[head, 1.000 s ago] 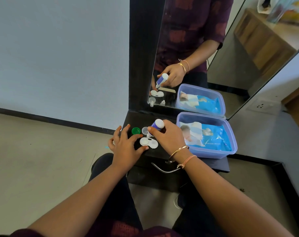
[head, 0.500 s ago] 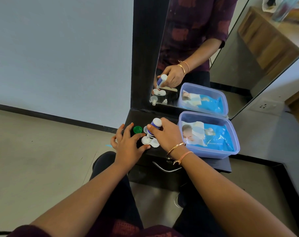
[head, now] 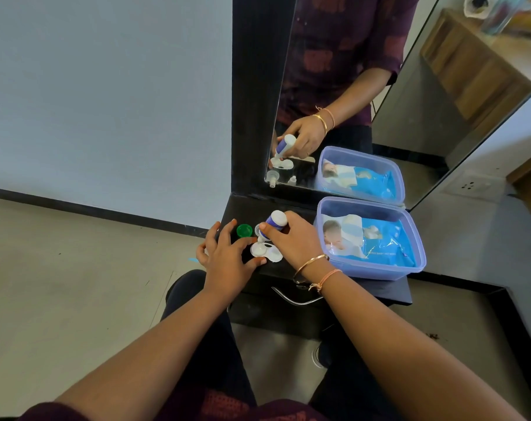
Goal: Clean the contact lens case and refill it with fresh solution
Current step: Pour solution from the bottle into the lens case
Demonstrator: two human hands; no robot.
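White plastic, the case (head: 265, 253) lies open on the black table (head: 388, 288), near its front left corner and between our two hands. We see two round wells joined by a short bridge; the right well is partly hidden under our right hand (head: 293, 243).

That hand's fingers curl round a small white and blue bottle (head: 275, 222) and grip it. The bottle is tilted, base up and to the right. Its white nozzle points down at the left well and ends just above or at it; we cannot tell whether the two touch, nor whether any liquid runs.

Our left hand (head: 227, 258) rests on the table to the left of the case, its fingers spread and nearly straight, holding nothing. The thumb tip lies at the near edge of the left well.

Just behind the case stands a green cap (head: 244, 230). A pale cap (head: 257, 228) sits just to its right, partly covered by the bottle.

To the right, well clear of the case, a lilac tub (head: 373, 270) without a lid holds a blue pack of wipes (head: 379, 243). Two bangles (head: 311, 262) circle our right wrist. Below the table edge a curved metal handle (head: 294, 300) shows on a drawer front.

Behind the table a mirror (head: 343, 71) in a black frame repeats the hand, bottle, case and tub. A wall socket (head: 470, 186) sits further right.
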